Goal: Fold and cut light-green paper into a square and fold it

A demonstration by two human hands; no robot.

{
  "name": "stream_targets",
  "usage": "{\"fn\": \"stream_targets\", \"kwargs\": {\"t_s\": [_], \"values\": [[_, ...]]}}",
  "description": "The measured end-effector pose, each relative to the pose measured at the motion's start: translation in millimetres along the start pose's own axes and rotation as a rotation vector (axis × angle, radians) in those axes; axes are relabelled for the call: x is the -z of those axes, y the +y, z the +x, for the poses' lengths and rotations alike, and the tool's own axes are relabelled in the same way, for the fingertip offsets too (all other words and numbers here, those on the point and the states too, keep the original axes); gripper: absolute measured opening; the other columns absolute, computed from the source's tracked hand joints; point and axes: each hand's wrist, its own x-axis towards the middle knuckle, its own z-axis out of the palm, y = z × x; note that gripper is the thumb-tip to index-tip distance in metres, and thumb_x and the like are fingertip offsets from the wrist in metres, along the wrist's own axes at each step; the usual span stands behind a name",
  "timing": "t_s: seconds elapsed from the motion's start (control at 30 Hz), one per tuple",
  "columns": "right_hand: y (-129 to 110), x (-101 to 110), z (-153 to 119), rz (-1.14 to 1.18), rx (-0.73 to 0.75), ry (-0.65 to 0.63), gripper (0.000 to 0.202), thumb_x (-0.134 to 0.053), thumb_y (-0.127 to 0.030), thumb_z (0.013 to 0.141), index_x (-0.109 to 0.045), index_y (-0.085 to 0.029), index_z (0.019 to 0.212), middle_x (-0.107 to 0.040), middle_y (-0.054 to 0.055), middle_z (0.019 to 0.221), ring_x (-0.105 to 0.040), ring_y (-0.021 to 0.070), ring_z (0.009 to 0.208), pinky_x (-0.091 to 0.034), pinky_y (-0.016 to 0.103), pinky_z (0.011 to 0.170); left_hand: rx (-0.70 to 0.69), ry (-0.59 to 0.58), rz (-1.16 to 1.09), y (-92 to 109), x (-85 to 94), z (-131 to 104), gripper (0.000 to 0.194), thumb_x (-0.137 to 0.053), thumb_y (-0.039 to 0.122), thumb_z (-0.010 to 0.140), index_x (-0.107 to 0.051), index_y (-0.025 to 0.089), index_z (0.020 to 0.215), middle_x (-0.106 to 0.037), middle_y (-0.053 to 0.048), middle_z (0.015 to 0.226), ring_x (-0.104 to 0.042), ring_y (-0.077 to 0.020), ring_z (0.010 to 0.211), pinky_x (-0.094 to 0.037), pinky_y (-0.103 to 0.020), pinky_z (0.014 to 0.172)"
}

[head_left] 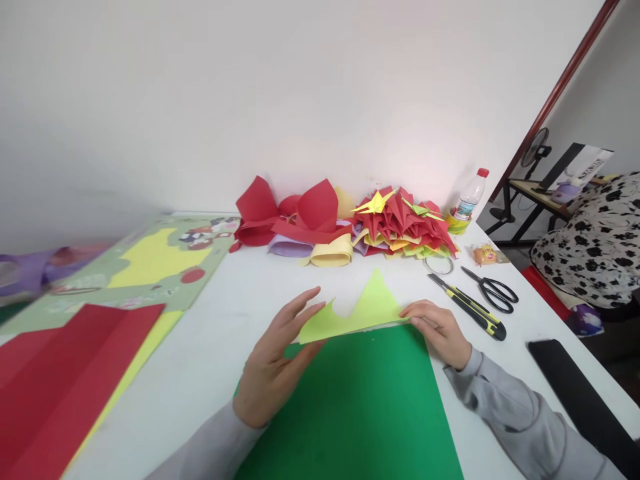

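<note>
On the white tabletop (225, 320) our left hand (273, 363) and right hand (440, 330) pinch the folded yellow-green paper (357, 313) over a green sheet (360, 407); uneven pressure could skew its crease.

Both arms wear long grey sleeves of soft, slightly creased fabric, ending at the wrists. The left hand (273, 363) and right hand (440, 331) are bare; no rings visible.

Single head-worn view, facing forward and down, close over white table (220, 333), wall behind
</note>
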Motion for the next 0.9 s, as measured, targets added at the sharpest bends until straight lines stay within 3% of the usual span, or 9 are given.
{"fn": "stream_targets", "kwargs": {"t_s": [0.2,0.33,0.4,0.47,0.57,0.7,0.9], "values": [[21,-8,-4,0.200,-0.256,-0.081,0.030,-0.053,-0.044,0.094,-0.069,-0.019,0.092,-0.073,0.007,0.090,-0.068,0.0187,0.084,-0.054,0.032,0.078,-0.030,0.047,-0.041,-3,0.4,1,0.050,-0.056,0.018,0.091,-0.046,0.034,0.138,-0.046,-0.008,0.147,-0.041,-0.0255,0.137,-0.041,-0.048,0.110],[24,-11,-4,0.197,-0.310,-0.068,0.032,-0.054,-0.048,0.093,-0.067,-0.019,0.091,-0.071,0.005,0.087,-0.065,0.0181,0.079,-0.052,0.031,0.074,0.021,0.064,-0.099,-1,-0.8,2,0.024,-0.058,0.023,0.090,-0.066,0.026,0.113,-0.053,-0.010,0.141,-0.048,-0.0266,0.131,-0.046,-0.045,0.105],[23,-11,-2,0.186,-0.326,-0.067,0.033,-0.053,-0.049,0.092,-0.065,-0.019,0.088,-0.067,0.003,0.080,-0.062,0.0165,0.073,-0.051,0.028,0.069,0.092,0.045,-0.159,3,-2.8,2,0.014,-0.060,0.029,0.089,-0.070,0.023,0.098,-0.066,-0.009,0.123,-0.061,-0.0247,0.115,-0.054,-0.038,0.095],[22,-12,-1,0.169,-0.341,-0.062,0.034,-0.051,-0.050,0.093,-0.062,-0.019,0.085,-0.062,0.000,0.073,-0.058,0.0148,0.067,-0.048,0.027,0.064,0.184,0.009,-0.247,9,-6.0,1,0.015,-0.062,0.035,0.087,-0.070,0.022,0.091,-0.074,-0.005,0.095,-0.070,-0.0200,0.087,-0.059,-0.029,0.074],[21,-14,1,0.143,-0.355,-0.050,0.035,-0.049,-0.051,0.094,-0.059,-0.019,0.082,-0.058,-0.001,0.070,-0.053,0.0138,0.065,-0.046,0.026,0.062,0.323,-0.016,-0.387,21,-11.5,0,0.022,-0.066,0.043,0.083,-0.068,0.021,0.082,-0.070,0.001,0.068,-0.065,-0.0148,0.058,-0.054,-0.022,0.051],[20,-15,2,0.118,-0.361,-0.039,0.038,-0.048,-0.053,0.093,-0.057,-0.019,0.080,-0.057,-0.001,0.070,-0.052,0.0141,0.065,-0.045,0.026,0.062,0.433,0.010,-0.520,31,-15.5,4,0.029,-0.070,0.049,0.077,-0.066,0.021,0.075,-0.067,0.001,0.062,-0.063,-0.0143,0.054,-0.053,-0.022,0.047],[21,-16,2,0.097,-0.361,-0.031,0.039,-0.047,-0.054,0.092,-0.057,-0.019,0.078,-0.056,-0.001,0.068,-0.051,0.0143,0.064,-0.045,0.027,0.061,0.476,0.000,-0.591,30,-14.9,7,0.031,-0.071,0.052,0.075,-0.065,0.021,0.074,-0.068,0.001,0.063,-0.064,-0.0163,0.054,-0.057,-0.027,0.047]]}}
